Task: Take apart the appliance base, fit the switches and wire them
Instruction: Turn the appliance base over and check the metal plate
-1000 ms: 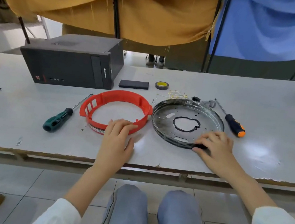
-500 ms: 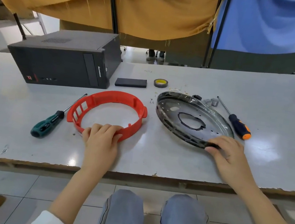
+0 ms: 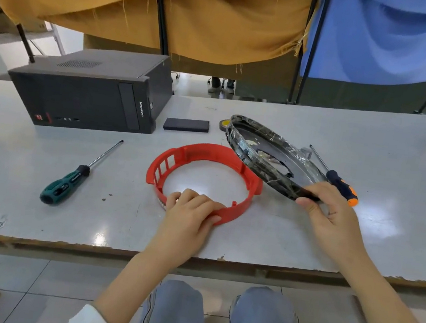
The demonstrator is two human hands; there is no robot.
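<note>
Centrally, near the grey tabletop's (image 3: 304, 242) front edge, left hand (image 3: 189, 216) fingers curl over the red plastic ring (image 3: 204, 157); right hand (image 3: 333, 219) pinches the tilted, tape-wrapped round metal plate (image 3: 264, 151), raised above the ring's right side.

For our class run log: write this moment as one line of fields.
left hand: grips red plastic ring | right hand: holds round metal base plate tilted | stage: parts separated

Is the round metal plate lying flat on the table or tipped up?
Tipped up. The right hand grips the metal plate by its near rim, and the plate slants over the red ring's edge.
</note>
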